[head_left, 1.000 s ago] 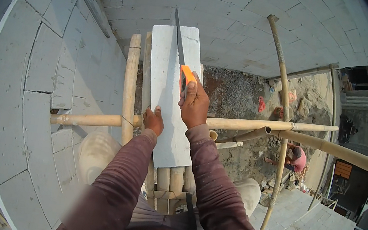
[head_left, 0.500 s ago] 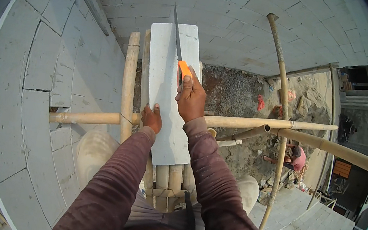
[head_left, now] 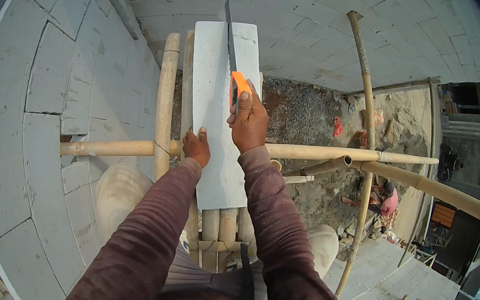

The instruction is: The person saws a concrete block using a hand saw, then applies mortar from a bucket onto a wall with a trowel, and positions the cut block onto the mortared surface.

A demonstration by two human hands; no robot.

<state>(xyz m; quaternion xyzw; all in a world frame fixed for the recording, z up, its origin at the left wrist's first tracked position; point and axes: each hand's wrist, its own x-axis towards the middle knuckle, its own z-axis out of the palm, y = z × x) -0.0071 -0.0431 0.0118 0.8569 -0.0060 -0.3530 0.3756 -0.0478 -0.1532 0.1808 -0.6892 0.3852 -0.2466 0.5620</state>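
A long pale grey lightweight concrete block (head_left: 220,175) lies lengthwise in front of me on bamboo poles. My right hand (head_left: 250,117) is wrapped round the orange handle of a hand saw (head_left: 230,43). The saw's blade points away from me and sits in a lengthwise cut at the block's far part, its tip sticking out beyond the far end. Against the block's left edge rests my left hand (head_left: 196,145), fingers over the edge and thumb on top, steadying contact with it.
Bamboo scaffold poles (head_left: 320,154) cross beside and under the block. Block walls stand at the left (head_left: 56,73) and ahead (head_left: 286,8). Far below on the right, a person in a pink top (head_left: 389,200) sits near rubble. A lower block wall (head_left: 399,292) lies at lower right.
The saw and my right hand have shifted slightly away from me. The whole view has moved a little, and my left hand stays at the block's left edge.
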